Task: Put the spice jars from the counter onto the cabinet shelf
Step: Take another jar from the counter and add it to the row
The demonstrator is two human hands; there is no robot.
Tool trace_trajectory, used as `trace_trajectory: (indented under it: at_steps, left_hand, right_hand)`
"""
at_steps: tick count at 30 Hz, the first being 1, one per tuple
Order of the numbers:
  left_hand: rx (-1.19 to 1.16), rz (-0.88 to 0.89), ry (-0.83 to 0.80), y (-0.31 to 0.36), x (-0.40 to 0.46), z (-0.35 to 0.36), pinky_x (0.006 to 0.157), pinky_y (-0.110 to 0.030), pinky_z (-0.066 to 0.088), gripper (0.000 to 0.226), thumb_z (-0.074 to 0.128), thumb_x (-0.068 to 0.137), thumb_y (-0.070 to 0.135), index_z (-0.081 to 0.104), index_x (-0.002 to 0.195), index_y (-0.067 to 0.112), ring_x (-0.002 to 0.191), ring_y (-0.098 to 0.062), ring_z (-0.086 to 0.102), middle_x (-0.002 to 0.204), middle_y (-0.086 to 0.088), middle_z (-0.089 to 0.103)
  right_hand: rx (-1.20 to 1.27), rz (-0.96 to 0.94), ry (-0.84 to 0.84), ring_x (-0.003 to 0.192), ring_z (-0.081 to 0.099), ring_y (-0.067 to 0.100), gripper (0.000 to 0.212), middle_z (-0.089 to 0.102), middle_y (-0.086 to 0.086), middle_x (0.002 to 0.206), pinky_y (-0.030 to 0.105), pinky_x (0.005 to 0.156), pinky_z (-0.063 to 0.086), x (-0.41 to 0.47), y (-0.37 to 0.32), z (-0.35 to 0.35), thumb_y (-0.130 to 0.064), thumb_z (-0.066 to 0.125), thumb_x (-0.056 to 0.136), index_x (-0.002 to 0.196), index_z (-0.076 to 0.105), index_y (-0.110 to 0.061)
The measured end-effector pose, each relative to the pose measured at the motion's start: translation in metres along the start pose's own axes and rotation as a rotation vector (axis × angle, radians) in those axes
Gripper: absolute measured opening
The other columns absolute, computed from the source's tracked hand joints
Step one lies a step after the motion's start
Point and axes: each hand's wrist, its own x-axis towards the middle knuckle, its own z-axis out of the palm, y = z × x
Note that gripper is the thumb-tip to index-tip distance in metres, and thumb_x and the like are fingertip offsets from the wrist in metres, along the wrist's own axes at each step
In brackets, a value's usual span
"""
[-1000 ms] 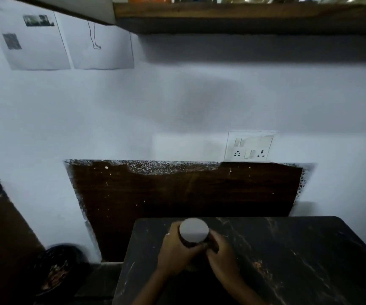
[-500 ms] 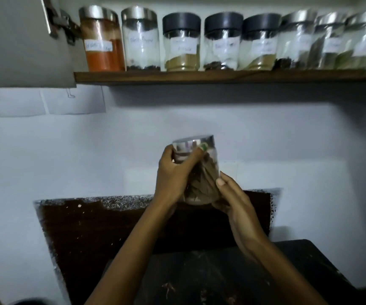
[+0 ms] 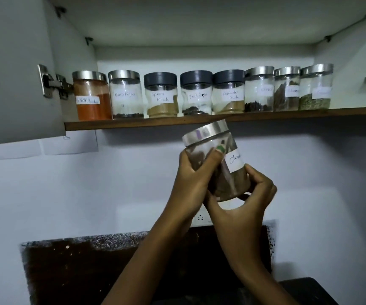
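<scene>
I am holding a clear spice jar (image 3: 218,164) with a shiny steel lid in both hands, just below the front edge of the cabinet shelf (image 3: 199,119) and tilted so its lid leans to the left. Its white label is showing handwriting that starts "Cinn", and brown bark-like pieces are filling it. My left hand (image 3: 194,179) is wrapping around its side, thumb pressing near the lid, while my right hand (image 3: 243,203) is cupping the base with fingers curled around it.

Eight jars are standing in a row on the shelf, close together. The leftmost, red powder jar (image 3: 91,95), is nearly full of orange-red powder. Beside it a steel-lidded jar marked "Black Pepper" (image 3: 126,94) is holding a thin layer of dark grains. Three dark-lidded jars follow: "Garam Masala" (image 3: 161,95) with tan powder, another "Black Pepper" (image 3: 197,93), and "Coriander powder" (image 3: 229,92). Three steel-lidded jars end the row; their labels are too blurred to read.
</scene>
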Motion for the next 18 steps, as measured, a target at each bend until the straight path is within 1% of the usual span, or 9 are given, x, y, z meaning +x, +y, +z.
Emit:
trace_trajectory:
  at_steps: [2,3,5,7,9,11,14,16,18]
  left_hand:
    - [-0.035,-0.008,0.014,0.002,0.001,0.002,0.074,-0.019,0.058,0.045,0.057,0.087,0.045,0.051,0.127,0.025,0.099,-0.008,0.068,0.116,0.004,0.067]
    - [-0.048,-0.005,0.031,0.004,0.002,0.001,0.074,-0.022,0.059,0.044,0.055,0.087,0.046,0.053,0.125,0.023,0.098,-0.01,0.069,0.114,0.002,0.069]
    - [-0.064,-0.003,0.067,0.008,0.004,-0.005,0.066,-0.023,0.058,0.044,0.049,0.089,0.049,0.056,0.123,0.022,0.095,-0.013,0.07,0.11,0.0,0.071]
    - [-0.08,-0.008,0.088,0.011,0.005,-0.009,0.062,-0.025,0.057,0.044,0.045,0.091,0.051,0.057,0.122,0.022,0.094,-0.017,0.071,0.108,-0.002,0.071]
    - [-0.096,-0.019,0.086,0.013,0.005,-0.011,0.071,-0.033,0.059,0.045,0.043,0.091,0.052,0.059,0.12,0.022,0.096,-0.02,0.071,0.108,-0.004,0.072]
    - [-0.084,-0.006,0.058,0.013,0.004,-0.011,0.079,-0.039,0.058,0.044,0.043,0.092,0.05,0.06,0.119,0.02,0.097,-0.022,0.07,0.108,-0.006,0.072]
    - [-0.058,0.054,-0.002,0.015,0.002,-0.012,0.075,-0.032,0.059,0.052,0.046,0.084,0.053,0.059,0.121,0.019,0.099,-0.021,0.069,0.11,-0.006,0.071]
    - [-0.043,0.065,-0.028,0.016,0.001,-0.013,0.077,-0.032,0.059,0.058,0.043,0.08,0.057,0.058,0.121,0.02,0.101,-0.02,0.068,0.112,-0.006,0.07]
    - [-0.05,0.055,-0.033,0.015,0.001,-0.013,0.085,-0.039,0.058,0.051,0.04,0.087,0.055,0.058,0.122,0.023,0.104,-0.02,0.067,0.115,-0.005,0.069]
  right_hand:
    - [-0.113,-0.087,0.02,0.112,0.044,0.013,0.078,0.039,-0.01,0.112,0.043,0.093,0.046,0.003,-0.005,-0.002,-0.036,0.082,0.057,0.121,0.043,-0.015]
    - [-0.124,-0.1,-0.021,0.114,0.043,0.014,0.075,0.039,-0.011,0.112,0.045,0.094,0.044,0.004,-0.007,-0.005,-0.041,0.079,0.059,0.121,0.043,-0.019]
    - [-0.042,-0.08,-0.174,0.117,0.044,0.007,0.062,0.037,-0.018,0.117,0.03,0.098,0.041,0.008,-0.01,-0.011,-0.051,0.068,0.066,0.12,0.041,-0.037]
    - [0.127,0.046,-0.322,0.115,0.048,-0.002,0.051,0.04,-0.024,0.12,0.012,0.091,0.042,0.014,-0.013,-0.019,-0.056,0.06,0.068,0.116,0.042,-0.051]
    - [0.328,0.226,-0.443,0.109,0.055,-0.005,0.055,0.051,-0.024,0.12,0.015,0.085,0.049,0.019,-0.012,-0.022,-0.055,0.063,0.068,0.12,0.044,-0.051]
    - [0.454,0.337,-0.534,0.107,0.061,0.002,0.057,0.062,-0.019,0.115,0.023,0.082,0.055,0.023,-0.011,-0.023,-0.049,0.063,0.073,0.127,0.046,-0.044]
    - [0.482,0.335,-0.566,0.107,0.064,0.007,0.063,0.065,-0.018,0.115,0.024,0.08,0.056,0.023,-0.014,-0.025,-0.049,0.072,0.069,0.126,0.048,-0.044]
    - [0.412,0.269,-0.51,0.107,0.061,-0.002,0.072,0.061,-0.028,0.115,0.016,0.077,0.054,0.021,-0.016,-0.025,-0.051,0.075,0.063,0.127,0.044,-0.049]
    - [0.322,0.188,-0.44,0.108,0.055,-0.01,0.081,0.055,-0.035,0.115,0.008,0.074,0.05,0.018,-0.018,-0.026,-0.05,0.078,0.062,0.132,0.038,-0.049]
